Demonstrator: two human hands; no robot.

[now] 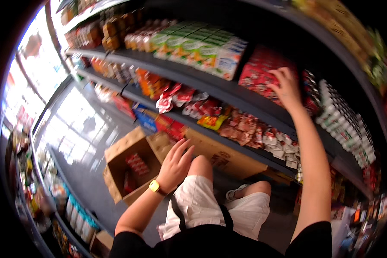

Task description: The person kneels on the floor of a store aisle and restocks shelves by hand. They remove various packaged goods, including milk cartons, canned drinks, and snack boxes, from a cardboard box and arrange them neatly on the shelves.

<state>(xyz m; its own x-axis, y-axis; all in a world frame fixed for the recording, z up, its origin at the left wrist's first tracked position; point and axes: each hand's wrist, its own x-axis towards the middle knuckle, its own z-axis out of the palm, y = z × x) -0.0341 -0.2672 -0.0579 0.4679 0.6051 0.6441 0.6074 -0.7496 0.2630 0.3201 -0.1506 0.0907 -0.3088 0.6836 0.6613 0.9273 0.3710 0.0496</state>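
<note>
My right hand (286,89) reaches over a block of red printed packs (255,74) on the shelf, its fingers spread and slightly bent. Whether the fingertips touch the packs is not clear. My left hand (176,164), with a yellow watch (154,185) at the wrist, hovers above my knee, fingers apart and holding nothing. Beside it on the floor, an open cardboard box (124,147) contains a red patterned pack (137,163) and another red item (129,182) deeper in shadow.
Green-and-white cartons (188,45) stand left of the red packs; rows of pale bottles or cans (346,125) stand right. Bagged snacks (209,108) fill the lower shelf, above a large cardboard carton (224,156). Another stocked shelf (74,216) borders the aisle at left.
</note>
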